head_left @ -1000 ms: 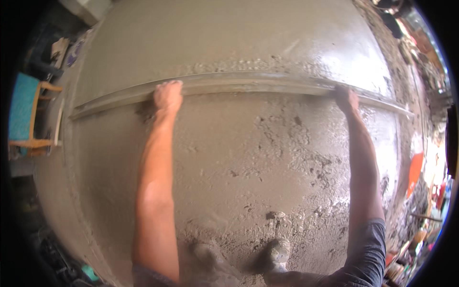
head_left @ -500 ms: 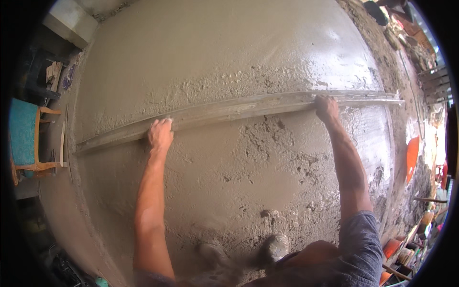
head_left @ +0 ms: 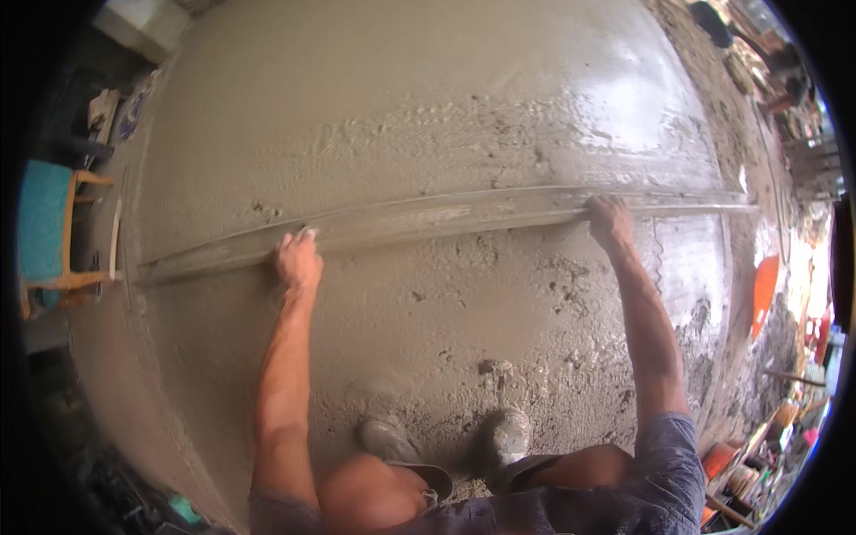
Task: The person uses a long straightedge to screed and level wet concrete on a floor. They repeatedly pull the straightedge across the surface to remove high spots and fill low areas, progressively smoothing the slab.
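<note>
A long straight screed board (head_left: 437, 217), smeared with grey mortar, lies across the wet concrete (head_left: 401, 71) from the left edge to the right. My left hand (head_left: 300, 259) is closed over its near edge, left of the middle. Farther right, my right hand (head_left: 610, 219) grips the same board with bent fingers. Beyond the board the concrete looks mostly smooth, with a rough band of ridges close to it. On my side the surface is pitted and lumpy, above all toward the right.
My mud-covered boots (head_left: 510, 434) stand in the wet concrete. A teal-seated wooden chair (head_left: 46, 223) is at the left edge. To the right lie an orange shovel-like blade (head_left: 765, 294), churned mud and clutter. A pale block (head_left: 143, 27) sits at the far left corner.
The board's right part has come nearer to me, with both hands still on it. The rough band beyond it has widened and been smeared. My knees show more now.
</note>
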Available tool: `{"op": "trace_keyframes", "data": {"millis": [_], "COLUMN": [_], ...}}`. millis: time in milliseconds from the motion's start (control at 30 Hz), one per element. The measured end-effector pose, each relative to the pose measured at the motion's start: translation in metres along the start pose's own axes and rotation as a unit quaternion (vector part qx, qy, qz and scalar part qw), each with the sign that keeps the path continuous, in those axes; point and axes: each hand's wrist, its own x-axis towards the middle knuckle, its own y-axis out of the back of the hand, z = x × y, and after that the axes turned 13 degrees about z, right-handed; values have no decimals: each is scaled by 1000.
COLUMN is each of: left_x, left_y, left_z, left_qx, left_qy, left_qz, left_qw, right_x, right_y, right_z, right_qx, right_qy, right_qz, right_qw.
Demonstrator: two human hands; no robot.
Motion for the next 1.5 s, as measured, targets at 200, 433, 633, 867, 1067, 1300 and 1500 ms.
{"op": "trace_keyframes", "data": {"millis": [200, 433, 633, 867, 1067, 1300, 1500], "left_x": [-23, -95, -135, -208, -241, -284, -296], "left_y": [-16, -49, -24, -30, -28, -33, -26], "left_z": [-21, -20, -14, -50, -48, -46, -55], "left_qx": [-102, -78, -118, -149, -148, -110, -120], "left_qy": [-93, -94, -46, -73, -88, -57, -139], "left_qz": [176, 173, 57, 106, 55, 47, 42], "left_qw": [975, 977, 990, 980, 984, 991, 982], "right_x": [-52, -90, -131, -191, -252, -268, -324], "right_y": [13, 38, 52, 58, 80, 96, 101], "right_z": [-15, -24, -22, -43, -48, -57, -68], "right_qx": [-2, -2, 26, 6, 27, 45, -15], "right_qy": [-47, -49, -8, -14, -59, -16, -47], "right_qz": [6, -16, -4, -11, -67, -48, -51], "right_qw": [999, 999, 1000, 1000, 996, 998, 997]}}
